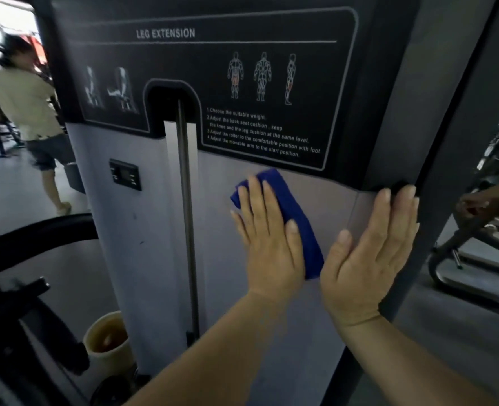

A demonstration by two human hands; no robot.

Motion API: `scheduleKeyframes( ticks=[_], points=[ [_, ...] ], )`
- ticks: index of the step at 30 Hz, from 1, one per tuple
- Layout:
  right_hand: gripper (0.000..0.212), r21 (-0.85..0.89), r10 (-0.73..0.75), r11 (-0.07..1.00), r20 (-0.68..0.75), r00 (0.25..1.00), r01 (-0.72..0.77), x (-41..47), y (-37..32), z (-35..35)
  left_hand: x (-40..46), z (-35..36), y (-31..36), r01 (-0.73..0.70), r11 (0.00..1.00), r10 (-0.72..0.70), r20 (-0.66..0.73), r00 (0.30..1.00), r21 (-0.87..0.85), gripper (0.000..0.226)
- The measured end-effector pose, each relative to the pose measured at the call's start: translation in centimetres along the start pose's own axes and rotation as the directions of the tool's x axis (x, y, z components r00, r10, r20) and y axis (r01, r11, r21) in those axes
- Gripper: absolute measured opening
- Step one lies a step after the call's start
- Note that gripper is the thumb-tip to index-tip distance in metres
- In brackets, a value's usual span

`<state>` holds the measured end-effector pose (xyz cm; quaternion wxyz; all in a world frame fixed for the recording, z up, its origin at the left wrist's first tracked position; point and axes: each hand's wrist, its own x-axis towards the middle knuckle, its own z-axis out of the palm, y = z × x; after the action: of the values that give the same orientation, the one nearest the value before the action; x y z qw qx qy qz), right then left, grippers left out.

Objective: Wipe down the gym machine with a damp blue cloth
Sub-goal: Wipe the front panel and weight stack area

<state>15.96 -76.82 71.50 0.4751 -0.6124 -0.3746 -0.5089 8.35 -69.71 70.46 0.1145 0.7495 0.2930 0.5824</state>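
- The blue cloth (289, 218), folded into a pad, is lying flat against the grey shroud panel (236, 317) of the leg extension machine, just below the black instruction placard (201, 68); folding likely gives a thicker pad that spreads pressure.
- The left hand (267, 238) is pressing the cloth to the panel with straight, slightly spread fingers, palm flat and not curled around it, so friction against the panel rather than a pinch seems to be keeping the cloth up.
- Part of the cloth is sticking out above the fingertips and to the right of the palm, so the hand is covering only its left portion.
- The right hand (371, 250) is resting flat and empty on the panel's right edge, fingers straight and reaching toward the dark upright frame (435, 171); it is probably bracing the person against the machine.
- The two hands are sitting just beside each other, the cloth's lower corner between them.
- Left of the cloth, a metal guide rod (188, 230) is running down a slot, with a small display (125, 174) beyond it.
- A cup (107, 341) is sitting low beside the machine, and another person (28, 106) is standing in the background.
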Motion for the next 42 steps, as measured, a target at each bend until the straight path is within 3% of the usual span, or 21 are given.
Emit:
scheduleKeyframes(
  ticks=[2,4,8,13,16,18,23,28,32,34,38,42],
  points=[
    [0.055,-0.002,-0.004,1.0,-0.004,1.0,0.004,-0.1,0.1,0.1,-1.6,0.3,0.5,0.031,0.999,-0.032,0.05,0.998,0.02,0.059],
    [0.056,-0.007,-0.007,1.0,-0.01,1.0,0.006,0.0,0.2,0.3,0.7,0.1,1.0,0.147,0.989,-0.148,-0.008,0.989,-0.02,0.059],
    [0.054,0.008,-0.013,1.0,0.02,1.0,0.013,-0.2,0.4,0.2,6.3,-1.2,2.1,0.504,0.831,-0.54,-0.124,0.832,-0.236,0.056],
    [0.054,0.02,-0.014,1.0,0.033,0.999,0.014,-0.4,0.5,0.1,3.7,-0.9,4.9,0.52,0.83,-0.526,0.027,0.85,-0.204,0.077],
    [0.055,0.019,-0.035,0.999,0.031,0.999,0.035,-0.4,0.7,0.2,8.1,-2.1,2.0,0.668,0.698,-0.699,-0.04,0.714,-0.258,0.07],
    [0.055,0.021,-0.043,0.999,0.04,0.998,0.042,-0.4,0.8,0.2,9.5,-3.0,0.4,0.709,0.648,-0.748,-0.059,0.661,-0.277,0.067],
    [0.055,0.02,-0.028,0.999,0.031,0.999,0.028,-0.4,0.6,0.2,5.3,-2.0,3.1,0.627,0.763,-0.636,-0.002,0.772,-0.158,0.061],
    [0.054,0.027,-0.039,0.999,0.024,0.999,0.038,-0.4,0.7,0.2,10.0,-3.6,-1.1,0.735,0.651,-0.758,-0.099,0.645,-0.192,0.061],
    [0.054,0.036,-0.025,0.999,0.017,1.0,0.024,-0.3,0.4,0.3,4.2,-1.8,1.5,0.499,0.865,-0.502,-0.093,0.86,-0.053,0.065],
    [0.053,0.04,-0.023,0.999,0.018,1.0,0.022,-0.2,0.4,0.2,3.6,-1.5,1.5,0.484,0.871,-0.489,-0.065,0.87,-0.08,0.066],
    [0.053,0.036,-0.029,0.999,0.047,0.998,0.027,-0.4,0.4,0.1,8.8,-2.8,-1.3,0.572,0.792,-0.607,-0.175,0.775,-0.212,0.063],
    [0.051,0.049,-0.018,0.999,0.062,0.998,0.015,-0.2,0.2,-0.1,3.7,-1.2,1.1,0.423,0.895,-0.44,-0.123,0.89,-0.14,0.062]
  ],
)
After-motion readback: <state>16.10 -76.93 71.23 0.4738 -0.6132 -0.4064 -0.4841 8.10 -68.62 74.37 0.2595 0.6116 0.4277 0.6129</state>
